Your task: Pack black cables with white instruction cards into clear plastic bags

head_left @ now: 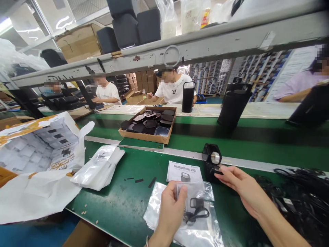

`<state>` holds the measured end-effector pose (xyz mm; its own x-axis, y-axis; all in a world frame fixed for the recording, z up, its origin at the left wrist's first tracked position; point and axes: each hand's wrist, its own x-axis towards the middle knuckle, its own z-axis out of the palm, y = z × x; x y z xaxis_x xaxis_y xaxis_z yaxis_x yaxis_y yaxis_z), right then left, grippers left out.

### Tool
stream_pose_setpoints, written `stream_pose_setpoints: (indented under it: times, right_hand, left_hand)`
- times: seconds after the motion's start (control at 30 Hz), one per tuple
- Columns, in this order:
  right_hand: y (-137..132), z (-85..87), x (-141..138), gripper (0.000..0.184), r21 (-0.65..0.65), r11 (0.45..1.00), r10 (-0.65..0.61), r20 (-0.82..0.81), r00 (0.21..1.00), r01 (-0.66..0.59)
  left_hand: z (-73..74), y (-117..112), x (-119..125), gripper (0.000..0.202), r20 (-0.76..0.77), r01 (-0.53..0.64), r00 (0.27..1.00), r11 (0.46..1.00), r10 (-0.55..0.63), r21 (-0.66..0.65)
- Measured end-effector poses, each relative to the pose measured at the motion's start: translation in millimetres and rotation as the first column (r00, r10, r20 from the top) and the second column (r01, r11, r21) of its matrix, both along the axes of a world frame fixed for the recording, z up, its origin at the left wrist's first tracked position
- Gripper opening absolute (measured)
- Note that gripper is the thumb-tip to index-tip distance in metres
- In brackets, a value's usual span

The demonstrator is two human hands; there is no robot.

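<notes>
My left hand grips a clear plastic bag between thumb and fingers. Through the plastic I see a black cable and a printed leaflet. Beneath it lie more clear bags. My right hand is closed in a pinch at the front end of a black tape dispenser with a whitish tape roll; what the fingertips hold, if anything, is too small to make out. Just beyond the bag rests a white "Thunder Trail Pro" booklet.
A carton tray of dark oval panels sits ahead. Black speakers stand beyond the green belt. Black cables are heaped at right. A stack of bags and an open white sack occupy the left. Co-workers sit opposite.
</notes>
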<state>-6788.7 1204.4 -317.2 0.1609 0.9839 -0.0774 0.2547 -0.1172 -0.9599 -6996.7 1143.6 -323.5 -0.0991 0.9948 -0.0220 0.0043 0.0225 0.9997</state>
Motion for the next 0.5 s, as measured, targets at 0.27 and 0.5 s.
stream_pose_setpoints:
  times: [0.27, 0.5]
  right_hand:
    - [-20.8, -29.0, 0.7, 0.03, 0.058, 0.995, -0.094, 0.234, 0.968, 0.082]
    - [-67.4, -2.1, -28.2, 0.034, -0.059, 0.964, 0.259, 0.011, 0.966, -0.258]
  left_hand:
    - [3.3, -1.9, 1.0, 0.032, -0.048, -0.018, 0.999, 1.0, 0.018, 0.003]
    - [-1.6, -5.7, 3.7, 0.031, -0.134, -0.04, 0.99, 0.999, 0.043, 0.021]
